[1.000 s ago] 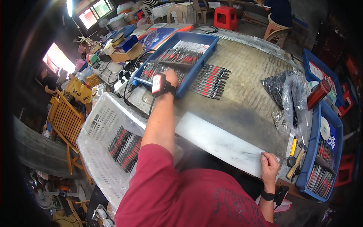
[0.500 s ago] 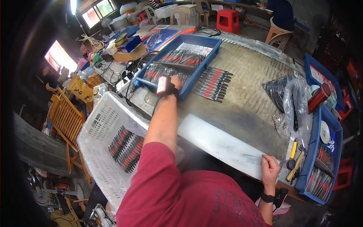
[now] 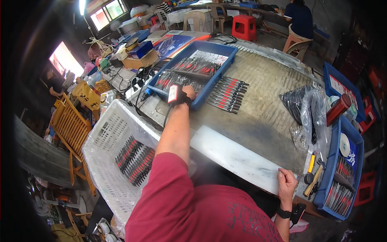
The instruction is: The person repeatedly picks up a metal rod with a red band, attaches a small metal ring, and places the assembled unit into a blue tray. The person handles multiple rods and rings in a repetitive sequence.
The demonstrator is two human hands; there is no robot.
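Note:
My left hand [image 3: 189, 92] reaches over the near wall of a blue tray [image 3: 196, 105] that holds slim black-and-red pen-like pieces [image 3: 177, 80]. Its fingers are mostly hidden, so I cannot see whether they grip anything. A band with a white-and-red box [image 3: 174, 94] sits on that wrist. Just right of the tray, a row of the same pieces [image 3: 229, 95] lies side by side on the table. My right hand [image 3: 287, 182] rests at the right end of a long white board [image 3: 234, 155], its fingers curled closed; what they may hold is hidden.
A white plastic-lined crate [image 3: 105, 131] with rows of similar pieces stands at my left. To the right are a clear plastic bag [image 3: 315, 111], a dark red cylinder [image 3: 338, 109], a yellow-handled tool [image 3: 311, 162] and another blue tray [image 3: 327, 189]. A person [image 3: 298, 20] sits far back.
The view has shifted slightly, so the table things appear a little lower. My left hand stays at the tray's near wall, and my right hand remains curled on the board's end.

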